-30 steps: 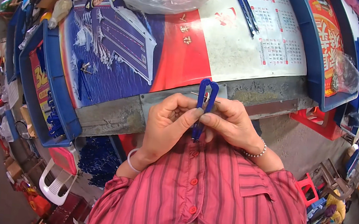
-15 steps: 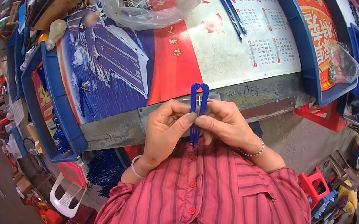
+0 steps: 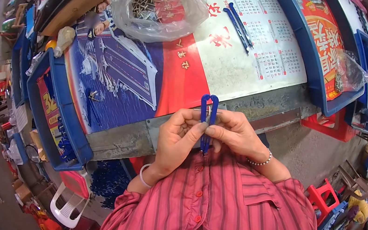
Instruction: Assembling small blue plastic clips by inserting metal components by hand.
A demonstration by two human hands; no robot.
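A long blue plastic clip stands upright between both hands, close to my chest, its two prongs pointing up. My left hand pinches its lower part from the left, fingertips on the shaft. From the right, my right hand grips the same clip, thumb and fingers closed around its middle. Something small and metallic shows between the prongs, too small to tell what. Two more blue clips lie on the table's far side.
The table is covered with printed posters. A clear plastic bag of small metal parts sits at its back. Blue trays flank it left and right. A cardboard box is at the far left; stools stand on the floor.
The view has tilted so the table sits higher in the picture. Both hands stay on the blue clip, which has shifted slightly and stands more upright.
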